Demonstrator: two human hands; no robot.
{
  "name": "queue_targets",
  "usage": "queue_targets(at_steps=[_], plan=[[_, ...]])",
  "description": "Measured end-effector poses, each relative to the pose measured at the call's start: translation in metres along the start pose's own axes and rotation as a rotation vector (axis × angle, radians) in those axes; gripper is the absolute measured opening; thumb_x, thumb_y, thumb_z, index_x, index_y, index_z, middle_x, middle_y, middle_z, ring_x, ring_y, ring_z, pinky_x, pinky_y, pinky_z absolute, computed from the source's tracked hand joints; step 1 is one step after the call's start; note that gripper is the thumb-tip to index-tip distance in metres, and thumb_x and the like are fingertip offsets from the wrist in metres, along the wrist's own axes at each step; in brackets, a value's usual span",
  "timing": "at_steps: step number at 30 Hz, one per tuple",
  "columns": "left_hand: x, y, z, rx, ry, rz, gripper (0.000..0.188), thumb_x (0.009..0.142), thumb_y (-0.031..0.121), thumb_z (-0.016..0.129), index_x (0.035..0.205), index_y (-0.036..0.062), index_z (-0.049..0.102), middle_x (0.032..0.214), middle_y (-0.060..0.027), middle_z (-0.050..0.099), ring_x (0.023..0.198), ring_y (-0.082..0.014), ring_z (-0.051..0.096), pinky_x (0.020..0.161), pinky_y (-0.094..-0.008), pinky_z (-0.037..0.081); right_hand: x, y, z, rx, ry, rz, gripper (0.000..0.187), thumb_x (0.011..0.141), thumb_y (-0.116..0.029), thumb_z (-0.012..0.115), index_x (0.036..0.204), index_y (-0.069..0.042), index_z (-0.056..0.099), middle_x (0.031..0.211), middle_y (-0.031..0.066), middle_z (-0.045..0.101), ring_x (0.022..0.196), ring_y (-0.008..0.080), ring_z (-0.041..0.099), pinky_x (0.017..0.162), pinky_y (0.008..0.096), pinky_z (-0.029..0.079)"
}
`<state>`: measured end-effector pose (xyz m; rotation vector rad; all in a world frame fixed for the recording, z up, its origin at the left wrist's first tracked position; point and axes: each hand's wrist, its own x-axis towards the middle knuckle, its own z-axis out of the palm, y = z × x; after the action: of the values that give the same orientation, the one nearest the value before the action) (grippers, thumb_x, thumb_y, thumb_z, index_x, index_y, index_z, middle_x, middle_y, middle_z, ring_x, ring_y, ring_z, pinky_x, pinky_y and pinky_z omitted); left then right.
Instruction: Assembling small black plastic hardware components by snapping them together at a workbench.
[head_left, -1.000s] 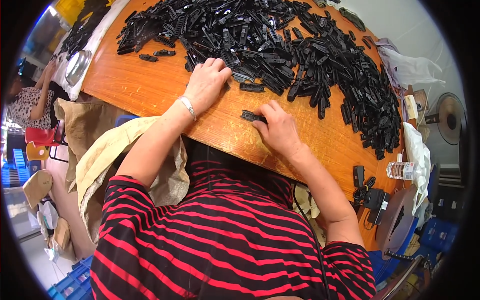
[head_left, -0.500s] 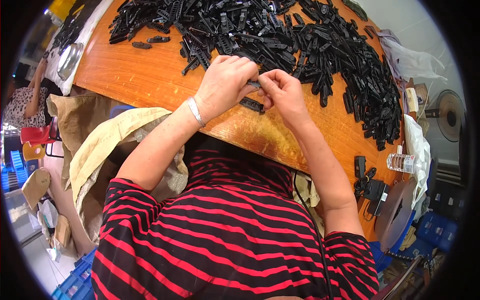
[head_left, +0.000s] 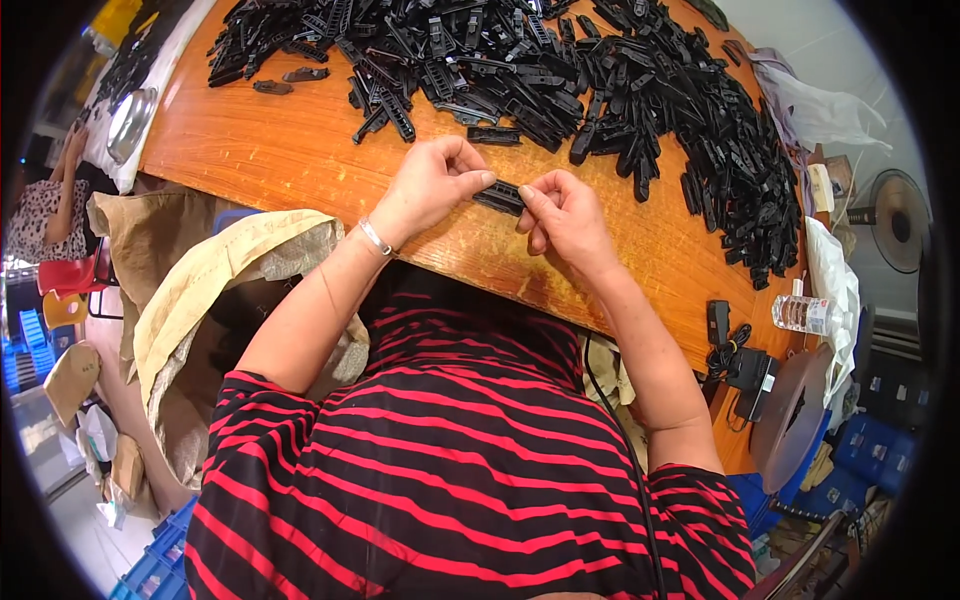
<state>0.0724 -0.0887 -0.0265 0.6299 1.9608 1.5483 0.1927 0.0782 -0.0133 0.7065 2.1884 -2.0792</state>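
Note:
A short black slotted plastic strip (head_left: 497,198) is pinched between my two hands near the table's front edge. My left hand (head_left: 432,188), with a silver bracelet at the wrist, is closed with thumb and index finger at the strip's left end. My right hand (head_left: 572,222) grips its right end between thumb and bent fingers. Just beyond, a similar black plastic piece (head_left: 494,136) lies apart on the table. A big heap of black plastic parts (head_left: 500,62) spreads behind it and curves down the right side.
Two loose black pieces (head_left: 290,80) lie at the far left of the wooden table (head_left: 250,130). A clear bottle (head_left: 802,314) and a black power adapter (head_left: 748,370) sit at the right edge. A brown sack (head_left: 190,290) stands open at the left. Another person (head_left: 50,205) sits far left.
Both hands have come slightly nearer to me and a little apart, and the strip between them shows more plainly. The separate piece beyond them now shows; the hands covered that spot before.

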Motion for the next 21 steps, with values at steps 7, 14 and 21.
queue_targets(at_steps=[7, 14, 21], plan=[[0.0, -0.004, 0.003, 0.233, 0.059, 0.019, 0.022, 0.079, 0.018, 0.078, 0.081, 0.0008, 0.065, 0.069, -0.0049, 0.064, 0.062, -0.0113, 0.059, 0.059, -0.0288, 0.05, 0.0, -0.003, 0.005, -0.053, 0.014, 0.056, 0.016, 0.096, -0.015, 0.061, 0.094, -0.001, 0.054, 0.064, 0.0049, 0.061, 0.042, 0.0083, 0.05, 0.039, 0.0233, 0.04], [0.003, 0.004, -0.002, 0.379, -0.013, -0.081, 0.023, 0.079, 0.021, 0.077, 0.078, 0.0029, 0.063, 0.069, -0.0093, 0.064, 0.065, -0.0201, 0.063, 0.063, -0.0339, 0.05, 0.01, -0.014, -0.002, -0.19, -0.112, 0.152, 0.017, 0.095, -0.016, 0.062, 0.093, -0.002, 0.053, 0.06, 0.0053, 0.061, 0.041, 0.0098, 0.051, 0.037, 0.0246, 0.038], [0.002, 0.0, 0.003, 0.562, -0.008, -0.02, 0.028, 0.078, 0.026, 0.076, 0.082, 0.0043, 0.06, 0.081, -0.0147, 0.065, 0.079, -0.0341, 0.064, 0.071, -0.0428, 0.05, 0.016, -0.016, 0.003, -0.363, -0.085, 0.169, 0.018, 0.094, -0.013, 0.061, 0.093, -0.001, 0.048, 0.059, 0.0068, 0.06, 0.038, 0.0115, 0.05, 0.034, 0.0267, 0.038]])
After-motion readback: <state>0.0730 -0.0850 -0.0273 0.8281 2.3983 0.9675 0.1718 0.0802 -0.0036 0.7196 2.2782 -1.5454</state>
